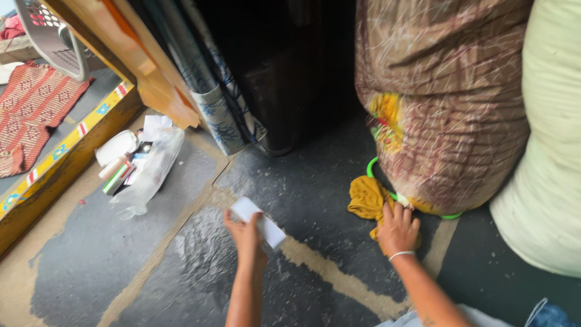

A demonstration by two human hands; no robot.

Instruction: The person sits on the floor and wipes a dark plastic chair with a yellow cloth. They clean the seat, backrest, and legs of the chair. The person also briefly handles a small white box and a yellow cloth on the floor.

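My left hand [245,233] holds a small white rectangular object [259,221], like a card or flat box, just above the dark stone floor. My right hand [397,229], a thin bangle on its wrist, presses on a mustard-yellow cloth [365,198] lying on the floor. That cloth sits at the foot of a large patterned brown bundle wrapped in clear plastic [445,103]. A green ring [375,165] curves around the bundle's base beside the cloth.
A big cream sack [551,139] stands at the right. A clear plastic bag with small white items [142,166] lies at left, near a painted wooden step [54,160] and a red woven mat [30,106]. Rolled patterned sheets [215,112] lean against dark furniture.
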